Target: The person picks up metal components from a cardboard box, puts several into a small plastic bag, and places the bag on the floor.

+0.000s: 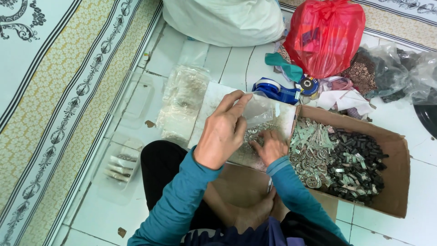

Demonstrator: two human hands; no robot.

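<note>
We pinch a small clear plastic bag (259,111) open with our left hand (223,132) while our right hand (271,146), fingers curled, gathers small metal parts (251,134) beside the cardboard box (396,182), best fed steadily at the bag's mouth.

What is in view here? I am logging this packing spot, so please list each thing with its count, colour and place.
Cardboard box: one, brown, right, holding metal and black parts.
Small metal parts: many, silvery, left side of the box.
Black parts: many, right side of the box.
Clear bag: one, see-through, centre, pinched open.
Stack of clear bags: several, left of centre.
Tape dispenser: one, blue, behind the box.
Red bag: one, tied, top.
White sack: one, top centre.
Clear tray: one, floor, left.
Left hand: holds the clear bag.
Right hand: fingers among metal parts at the bag.
</note>
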